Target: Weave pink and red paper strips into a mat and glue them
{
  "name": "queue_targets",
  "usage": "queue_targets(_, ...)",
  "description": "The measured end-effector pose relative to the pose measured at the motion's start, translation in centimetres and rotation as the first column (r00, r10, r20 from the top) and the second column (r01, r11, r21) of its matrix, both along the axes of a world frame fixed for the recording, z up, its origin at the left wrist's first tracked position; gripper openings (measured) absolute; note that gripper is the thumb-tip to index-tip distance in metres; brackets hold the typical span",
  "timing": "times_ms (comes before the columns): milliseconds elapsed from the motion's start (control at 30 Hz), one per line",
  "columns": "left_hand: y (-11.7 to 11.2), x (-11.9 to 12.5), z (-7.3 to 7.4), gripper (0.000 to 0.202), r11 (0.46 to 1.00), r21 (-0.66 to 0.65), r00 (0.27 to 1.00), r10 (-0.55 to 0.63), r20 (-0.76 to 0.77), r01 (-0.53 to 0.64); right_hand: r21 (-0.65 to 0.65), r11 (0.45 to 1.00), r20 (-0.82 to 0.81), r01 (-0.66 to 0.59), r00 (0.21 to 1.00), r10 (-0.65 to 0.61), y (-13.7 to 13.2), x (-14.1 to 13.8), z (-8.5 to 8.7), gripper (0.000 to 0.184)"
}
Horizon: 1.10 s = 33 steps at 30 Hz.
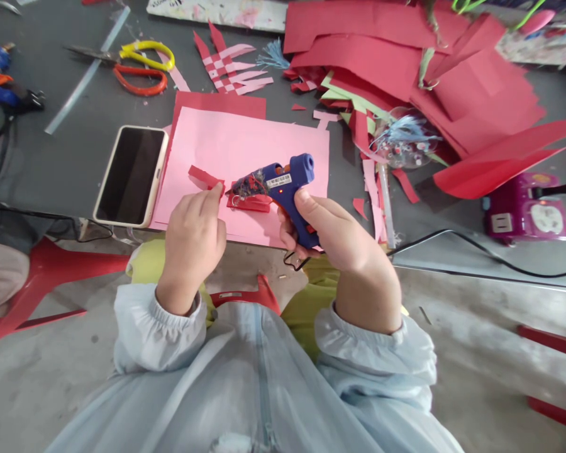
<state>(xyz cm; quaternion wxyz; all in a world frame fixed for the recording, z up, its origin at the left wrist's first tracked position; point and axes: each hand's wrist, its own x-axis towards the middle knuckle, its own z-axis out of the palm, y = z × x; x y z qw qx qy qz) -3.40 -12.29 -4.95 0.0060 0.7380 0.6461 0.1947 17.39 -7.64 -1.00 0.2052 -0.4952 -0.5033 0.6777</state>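
Observation:
My right hand [332,236] is wrapped round the handle of a blue glue gun [283,182], whose nozzle points left at a small red paper piece [251,202]. My left hand [193,239] pinches a red paper strip [202,177] just left of the nozzle. Both lie over a pink paper sheet [245,145] on the grey table [75,157], with a red sheet [217,102] under it.
A phone [131,175] lies left of the pink sheet. Scissors [132,66] and a woven red and pink strip piece [229,63] sit farther back. A heap of red paper [429,69] fills the back right. A purple power socket [528,214] and black cable [476,248] lie right.

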Motion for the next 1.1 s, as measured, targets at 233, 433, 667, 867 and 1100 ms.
queue_targets(233,0.0,0.1,0.1,0.053,1.0,-0.011,1.0,0.01,-0.016,-0.01,0.027,1.0,0.022,0.001,1.0,-0.002,0.1,0.1,0.2,0.066)
queue_targets(433,0.0,0.0,0.1,0.055,1.0,-0.025,1.0,0.008,0.012,-0.008,0.058,0.998,0.026,0.004,1.0,-0.005,0.1,0.0,0.3,0.066)
queue_targets(667,0.0,0.1,0.2,0.053,1.0,-0.018,1.0,0.009,-0.004,-0.009,0.068,0.998,0.02,0.006,1.0,-0.007,0.1,0.0,0.3,0.065)
queue_targets(867,-0.1,0.1,0.1,0.052,1.0,0.014,1.0,0.007,-0.023,-0.007,0.056,0.998,0.01,0.025,1.0,-0.026,0.2,0.3,0.1,0.064)
queue_targets(1100,-0.3,0.2,-0.1,0.045,0.996,0.089,0.999,0.028,0.041,-0.031,0.07,0.988,-0.066,0.14,0.989,-0.135,0.4,1.9,0.8,0.056)
